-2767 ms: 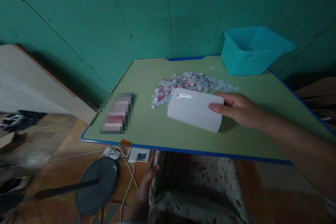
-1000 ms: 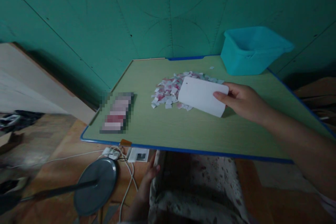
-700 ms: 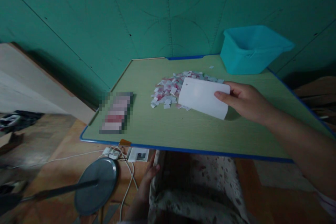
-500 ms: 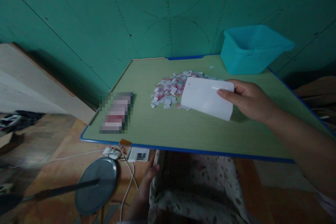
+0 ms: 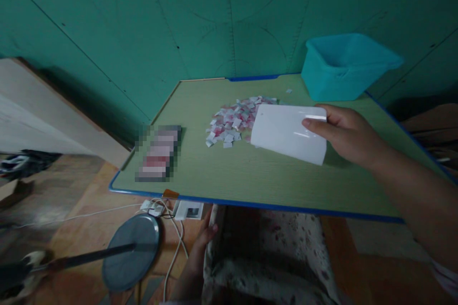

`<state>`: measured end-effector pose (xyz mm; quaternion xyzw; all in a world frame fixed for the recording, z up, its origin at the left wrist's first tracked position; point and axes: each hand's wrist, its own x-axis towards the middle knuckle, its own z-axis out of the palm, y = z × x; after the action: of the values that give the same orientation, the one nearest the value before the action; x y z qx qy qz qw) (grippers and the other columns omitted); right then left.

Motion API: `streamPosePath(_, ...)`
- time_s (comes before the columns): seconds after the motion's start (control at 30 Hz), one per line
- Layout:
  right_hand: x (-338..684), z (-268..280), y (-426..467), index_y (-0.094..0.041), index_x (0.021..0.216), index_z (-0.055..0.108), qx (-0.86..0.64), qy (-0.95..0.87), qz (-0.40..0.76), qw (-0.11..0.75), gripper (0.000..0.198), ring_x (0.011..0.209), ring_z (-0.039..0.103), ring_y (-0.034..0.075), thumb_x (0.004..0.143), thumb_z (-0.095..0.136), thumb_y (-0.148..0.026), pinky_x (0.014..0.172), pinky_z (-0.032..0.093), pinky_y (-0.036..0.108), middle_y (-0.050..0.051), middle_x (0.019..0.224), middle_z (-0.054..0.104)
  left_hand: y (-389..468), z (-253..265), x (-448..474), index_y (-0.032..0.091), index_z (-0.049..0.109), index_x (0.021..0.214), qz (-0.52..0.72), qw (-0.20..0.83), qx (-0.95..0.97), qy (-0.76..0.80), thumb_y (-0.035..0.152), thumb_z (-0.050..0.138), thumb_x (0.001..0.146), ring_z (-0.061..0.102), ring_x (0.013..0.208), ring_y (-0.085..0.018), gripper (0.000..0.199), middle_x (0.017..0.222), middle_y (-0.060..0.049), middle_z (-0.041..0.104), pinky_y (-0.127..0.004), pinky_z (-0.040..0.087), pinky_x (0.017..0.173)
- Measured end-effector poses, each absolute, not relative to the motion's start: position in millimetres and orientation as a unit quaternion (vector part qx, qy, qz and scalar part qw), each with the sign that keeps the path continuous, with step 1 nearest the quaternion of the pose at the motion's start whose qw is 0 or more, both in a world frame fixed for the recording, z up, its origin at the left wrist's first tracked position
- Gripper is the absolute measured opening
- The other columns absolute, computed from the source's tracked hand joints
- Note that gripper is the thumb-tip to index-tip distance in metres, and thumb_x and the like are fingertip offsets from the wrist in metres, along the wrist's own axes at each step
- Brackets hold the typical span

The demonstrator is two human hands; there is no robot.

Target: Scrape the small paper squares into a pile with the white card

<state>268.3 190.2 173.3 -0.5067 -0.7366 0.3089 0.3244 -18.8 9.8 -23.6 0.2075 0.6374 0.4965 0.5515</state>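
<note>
My right hand (image 5: 352, 136) grips a white plastic scraper (image 5: 288, 131) by its right end, thumb on top. The scraper is a thin, slightly curved sheet with a small hole near one corner. Its left edge stands beside a heap of small white and pink paper scraps (image 5: 232, 121) on the table, covering the heap's right part. Below the table's front edge, my left hand (image 5: 203, 243) is closed on the left side of a dirty, stained pale bin (image 5: 302, 243); only the thumb and part of the hand show.
A turquoise plastic bin (image 5: 348, 69) stands at the back right of the light green table (image 5: 214, 174). A pixelated item (image 5: 159, 152) lies at the left. On the floor are a round metal base with a pole (image 5: 130, 252), white cables and a power strip (image 5: 152, 207).
My right hand has shifted the scraper slightly to the right, away from the heap. The left hand and the bin have stayed in place.
</note>
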Motion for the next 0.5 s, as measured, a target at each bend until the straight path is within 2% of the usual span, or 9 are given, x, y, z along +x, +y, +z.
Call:
streamPosePath(0.07,269,173,191,-0.015,0.078,0.056,-0.508,-0.737,0.310,0.320,0.031,0.055,0.048,0.011,0.074,0.050,-0.046,0.048,0.033,0.023,0.000,0.062,0.055,10,-27,-21,0.020,0.069,0.078,0.485,0.558,0.209,0.640,0.045,0.075,0.034,0.041,0.118,-0.037,0.050,0.103,-0.010,0.068,-0.045,0.032,0.098)
streamPosePath(0.27,271,173,195,-0.015,0.078,0.056,-0.529,-0.738,0.245,0.340,0.027,0.058,0.049,0.012,0.076,0.050,-0.042,0.049,0.033,0.024,0.001,0.063,0.056,6,-33,-18,0.020,0.068,0.086,0.491,0.529,0.224,0.654,0.048,0.076,0.035,0.033,0.124,-0.036,0.058,0.110,-0.010,0.065,-0.045,0.024,0.103)
streamPosePath(0.37,270,174,195,-0.015,0.075,0.055,-0.528,-0.735,0.248,0.346,0.027,0.056,0.047,0.011,0.076,0.049,-0.041,0.049,0.032,0.023,0.000,0.062,0.055,7,-33,-14,0.018,0.067,0.091,0.504,0.534,0.227,0.639,0.046,0.075,0.040,0.030,0.125,-0.035,0.059,0.115,-0.012,0.062,-0.044,0.023,0.104)
streamPosePath(0.5,267,172,193,-0.015,0.078,0.056,-0.524,-0.737,0.263,0.335,0.030,0.057,0.047,0.011,0.076,0.049,-0.044,0.049,0.033,0.024,0.001,0.064,0.056,6,-32,-10,0.017,0.067,0.090,0.516,0.534,0.226,0.631,0.049,0.073,0.043,0.034,0.123,-0.035,0.057,0.117,-0.012,0.061,-0.042,0.027,0.102)
